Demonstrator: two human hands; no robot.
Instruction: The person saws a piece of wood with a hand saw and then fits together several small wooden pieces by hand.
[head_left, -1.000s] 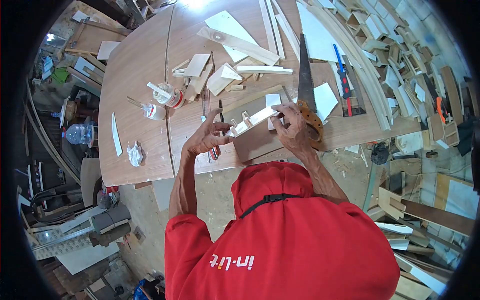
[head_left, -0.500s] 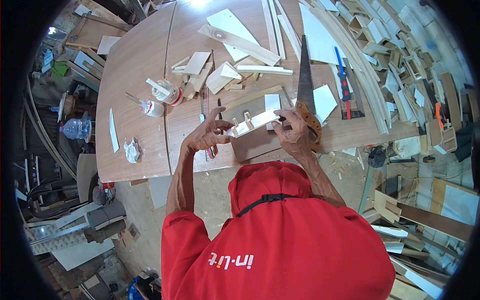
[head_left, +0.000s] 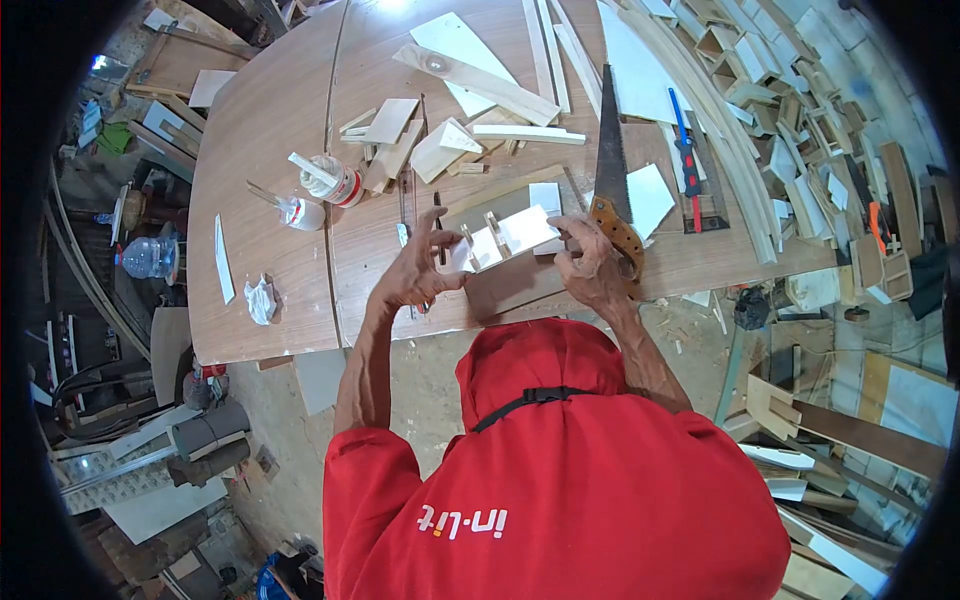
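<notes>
Between my two hands is a small white wooden piece with short upright wooden strips standing on its face. My left hand is closed at its left end, thumb below and fingers above. At the right end, the fingers and thumb of my right hand pinch its edge. Under the piece lies a flat brown board with a white rectangle on it. Close to my right hand is a handsaw with an orange-brown handle.
Glue pots with brushes, a white container and a red-labelled one, stand left on the table. Offcuts lie beyond my hands. A blue-and-red tool and long strips are to the right. A crumpled white cloth sits front left.
The white piece has tilted so that more of its broad face shows. Both hands have shifted only slightly and still hold its ends.
</notes>
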